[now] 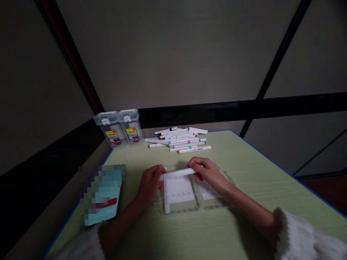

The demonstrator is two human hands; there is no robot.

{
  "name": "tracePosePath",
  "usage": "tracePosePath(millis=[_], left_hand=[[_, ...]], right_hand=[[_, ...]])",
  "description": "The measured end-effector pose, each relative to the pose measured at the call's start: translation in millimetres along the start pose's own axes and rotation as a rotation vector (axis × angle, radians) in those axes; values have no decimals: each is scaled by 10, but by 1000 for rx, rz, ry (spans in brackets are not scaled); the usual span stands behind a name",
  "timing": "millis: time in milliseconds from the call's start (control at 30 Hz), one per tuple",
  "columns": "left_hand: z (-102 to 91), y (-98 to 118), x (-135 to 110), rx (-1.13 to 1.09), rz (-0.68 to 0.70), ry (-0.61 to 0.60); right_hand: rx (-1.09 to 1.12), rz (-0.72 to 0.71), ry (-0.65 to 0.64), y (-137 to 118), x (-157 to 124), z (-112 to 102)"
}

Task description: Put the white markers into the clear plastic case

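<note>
A white marker [179, 172] lies crosswise between my two hands, above an opened clear plastic case [181, 211]. My left hand [151, 182] has its fingers closed on the marker's left end. My right hand [208, 173] pinches the other end. Inside the case's left half, a second white marker [166, 199] lies lengthwise along the left wall, beside a white insert [178, 189]. The case's right half is partly covered by my right hand and forearm.
Many white markers with coloured ends lie in a loose pile [182, 139] at the table's back. Two clear lidded boxes [113, 132] with labels stand at the back left. A teal, partly blurred book-like item [107, 198] lies on the left. A wall rises behind the table [265, 187].
</note>
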State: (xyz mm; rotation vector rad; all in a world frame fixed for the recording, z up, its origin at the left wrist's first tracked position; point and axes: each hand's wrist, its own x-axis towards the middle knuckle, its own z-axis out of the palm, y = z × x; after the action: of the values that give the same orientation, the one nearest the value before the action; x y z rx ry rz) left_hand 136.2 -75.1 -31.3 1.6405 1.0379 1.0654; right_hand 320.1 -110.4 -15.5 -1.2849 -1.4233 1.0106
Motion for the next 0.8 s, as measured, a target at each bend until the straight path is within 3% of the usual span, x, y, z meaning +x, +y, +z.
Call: tracePosePath(millis=[800], left_hand=[[5,42,4,39,0,-10]], right_hand=[[-34,-12,-19,42,31,2]])
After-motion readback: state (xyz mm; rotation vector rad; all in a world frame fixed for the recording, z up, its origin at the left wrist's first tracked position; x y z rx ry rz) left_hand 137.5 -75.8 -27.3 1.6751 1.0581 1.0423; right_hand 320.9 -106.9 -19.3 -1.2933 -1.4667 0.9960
